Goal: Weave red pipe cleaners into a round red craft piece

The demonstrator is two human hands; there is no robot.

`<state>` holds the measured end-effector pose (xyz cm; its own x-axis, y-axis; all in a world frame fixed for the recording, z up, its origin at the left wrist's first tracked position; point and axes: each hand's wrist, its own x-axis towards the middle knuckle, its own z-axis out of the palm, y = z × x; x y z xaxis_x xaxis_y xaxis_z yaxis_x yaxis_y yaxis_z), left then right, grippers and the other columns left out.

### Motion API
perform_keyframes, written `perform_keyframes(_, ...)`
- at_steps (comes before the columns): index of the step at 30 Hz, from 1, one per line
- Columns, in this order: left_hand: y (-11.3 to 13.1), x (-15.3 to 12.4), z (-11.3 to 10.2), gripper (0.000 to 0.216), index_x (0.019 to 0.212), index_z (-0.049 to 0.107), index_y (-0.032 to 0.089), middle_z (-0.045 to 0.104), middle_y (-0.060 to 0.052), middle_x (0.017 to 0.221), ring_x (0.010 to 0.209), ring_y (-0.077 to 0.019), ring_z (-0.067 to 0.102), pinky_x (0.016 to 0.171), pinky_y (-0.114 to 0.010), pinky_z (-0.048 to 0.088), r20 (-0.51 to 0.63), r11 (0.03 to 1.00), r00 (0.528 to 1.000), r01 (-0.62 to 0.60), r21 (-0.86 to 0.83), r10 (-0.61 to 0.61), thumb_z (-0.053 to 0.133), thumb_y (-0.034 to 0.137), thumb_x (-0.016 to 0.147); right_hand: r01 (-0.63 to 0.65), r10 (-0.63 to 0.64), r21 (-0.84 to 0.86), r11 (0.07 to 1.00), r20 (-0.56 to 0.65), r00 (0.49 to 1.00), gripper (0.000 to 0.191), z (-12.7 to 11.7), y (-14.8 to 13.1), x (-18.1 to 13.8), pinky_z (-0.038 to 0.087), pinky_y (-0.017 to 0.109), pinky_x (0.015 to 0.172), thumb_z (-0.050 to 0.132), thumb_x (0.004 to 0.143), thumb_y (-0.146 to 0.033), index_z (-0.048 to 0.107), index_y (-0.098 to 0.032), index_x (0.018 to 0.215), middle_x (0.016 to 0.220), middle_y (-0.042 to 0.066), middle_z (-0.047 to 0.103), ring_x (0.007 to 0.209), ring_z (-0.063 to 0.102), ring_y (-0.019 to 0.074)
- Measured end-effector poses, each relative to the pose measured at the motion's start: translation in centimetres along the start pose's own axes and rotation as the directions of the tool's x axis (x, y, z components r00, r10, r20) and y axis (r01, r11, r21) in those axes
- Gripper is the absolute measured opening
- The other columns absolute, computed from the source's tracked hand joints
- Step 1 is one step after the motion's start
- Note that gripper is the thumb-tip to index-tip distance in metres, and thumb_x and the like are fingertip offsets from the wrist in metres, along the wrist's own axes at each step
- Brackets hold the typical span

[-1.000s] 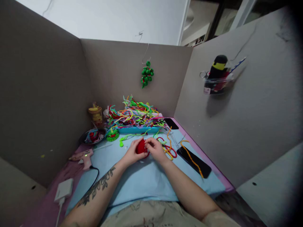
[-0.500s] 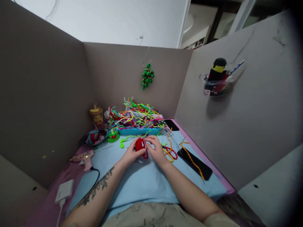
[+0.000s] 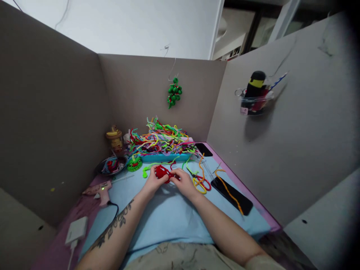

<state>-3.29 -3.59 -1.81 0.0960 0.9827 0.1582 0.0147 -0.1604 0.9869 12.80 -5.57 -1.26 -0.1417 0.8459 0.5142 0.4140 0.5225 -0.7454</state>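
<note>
Over the middle of the blue cloth, my left hand is closed round a small red fuzzy craft piece with white marks on it. My right hand pinches the piece's right end, where a thin red strip sticks out. Both thumbs meet near its lower edge, and the fingers hide part of it. Just right of my right hand lie scissors with red and yellow handles. A bright green fuzzy strand lies behind my hands.
A blue tray heaped with coloured pipe cleaners stands at the back. To the left are a green round craft face, a dark bowl, a pink glue gun and a white power adapter. A black phone-like slab lies right.
The red piece has turned, and its white-edged side no longer faces up between my hands. My right hand has shifted slightly down and now pinches a red strip at its right end.
</note>
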Motion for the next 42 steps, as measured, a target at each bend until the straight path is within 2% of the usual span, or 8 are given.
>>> perform_keyframes(5, 0.8, 0.8, -1.8, 0.064, 0.109, 0.048, 0.019, 0.059, -0.005, 0.103, 0.093, -0.02, 0.057, 0.084, -0.032, 0.044, 0.166, 0.986, 0.979, -0.139, 0.095, 0.122, 0.08, 0.033, 0.055, 0.065, -0.066, 0.011, 0.998, 0.141, 0.988, 0.015, -2.3, 0.7, 0.5, 0.045, 0.029, 0.075, 0.058, 0.08, -0.015, 0.069, -0.021, 0.089, 0.085, 0.004, 0.062, 0.082, 0.058, 0.0165)
perform_keyframes(8, 1.5, 1.0, -2.8, 0.047, 0.098, 0.057, 0.018, 0.061, -0.004, 0.094, 0.088, -0.0199, 0.057, 0.082, -0.032, 0.043, 0.285, 0.953, 0.945, -0.224, 0.204, 0.161, 0.078, 0.035, 0.058, 0.05, -0.048, -0.012, 0.999, 0.117, 0.992, 0.018, -3.1, 1.4, 0.8, 0.045, 0.031, 0.079, 0.058, 0.08, -0.016, 0.071, -0.02, 0.091, 0.088, 0.006, 0.064, 0.085, 0.059, 0.0175)
perform_keyframes(11, 2.0, 0.7, -2.9, 0.03, 0.084, 0.061, 0.016, 0.063, -0.002, 0.084, 0.082, -0.0187, 0.056, 0.08, -0.031, 0.042, 0.387, 0.924, 0.912, -0.256, 0.285, 0.133, 0.073, 0.037, 0.065, 0.009, -0.005, -0.06, 0.998, 0.075, 0.997, 0.019, -3.2, 1.7, 0.9, 0.046, 0.031, 0.076, 0.058, 0.08, -0.017, 0.071, -0.019, 0.093, 0.086, 0.006, 0.065, 0.082, 0.06, 0.0175)
perform_keyframes(15, 1.7, 0.2, -2.2, 0.029, 0.087, 0.062, 0.015, 0.064, -0.002, 0.082, 0.075, -0.0159, 0.057, 0.072, -0.027, 0.044, 0.487, 0.942, 0.872, -0.2, 0.269, 0.046, 0.069, 0.038, 0.07, -0.013, 0.021, -0.129, 0.992, 0.054, 0.998, 0.015, -3.0, 1.3, 0.9, 0.044, 0.028, 0.07, 0.06, 0.077, -0.017, 0.068, -0.019, 0.09, 0.084, 0.004, 0.065, 0.075, 0.057, 0.0157)
perform_keyframes(22, 0.3, 0.5, -1.8, 0.031, 0.077, 0.055, 0.015, 0.055, 0.002, 0.065, 0.057, -0.0105, 0.048, 0.054, -0.022, 0.036, 0.396, 0.95, 0.918, -0.14, 0.278, 0.019, 0.067, 0.043, 0.071, 0.058, -0.04, -0.181, 0.982, 0.105, 0.994, 0.013, -3.0, 0.8, 0.6, 0.043, 0.027, 0.07, 0.058, 0.078, -0.016, 0.07, -0.02, 0.08, 0.08, 0.003, 0.068, 0.074, 0.059, 0.016)
perform_keyframes(35, 1.5, 0.3, -2.3, 0.031, 0.073, 0.05, 0.017, 0.047, 0.005, 0.061, 0.054, -0.0093, 0.042, 0.053, -0.021, 0.03, 0.437, 0.953, 0.9, -0.135, 0.27, 0.003, 0.067, 0.042, 0.071, -0.109, 0.133, -0.491, 0.864, 0.015, 0.991, 0.014, -3.7, 2.6, 0.9, 0.035, 0.025, 0.058, 0.058, 0.073, -0.017, 0.068, -0.02, 0.065, 0.071, 0.004, 0.065, 0.064, 0.055, 0.0155)
perform_keyframes(39, 1.3, 0.3, -2.3, 0.033, 0.073, 0.049, 0.017, 0.047, 0.005, 0.061, 0.055, -0.0095, 0.042, 0.053, -0.021, 0.03, 0.451, 0.955, 0.892, -0.123, 0.272, -0.014, 0.066, 0.045, 0.071, -0.067, 0.112, -0.428, 0.901, 0.081, 0.99, 0.01, -3.3, 2.8, 0.7, 0.038, 0.026, 0.064, 0.057, 0.074, -0.016, 0.066, -0.019, 0.071, 0.075, 0.004, 0.063, 0.069, 0.055, 0.0166)
perform_keyframes(42, 1.2, 0.4, -2.2, 0.034, 0.075, 0.049, 0.017, 0.048, 0.004, 0.063, 0.056, -0.0101, 0.043, 0.054, -0.022, 0.032, 0.438, 0.956, 0.899, -0.117, 0.269, -0.014, 0.066, 0.047, 0.071, 0.03, -0.005, -0.283, 0.959, 0.089, 0.996, 0.015, -2.9, 1.5, 0.6, 0.041, 0.03, 0.077, 0.057, 0.075, -0.013, 0.065, -0.02, 0.086, 0.086, 0.004, 0.063, 0.084, 0.056, 0.0185)
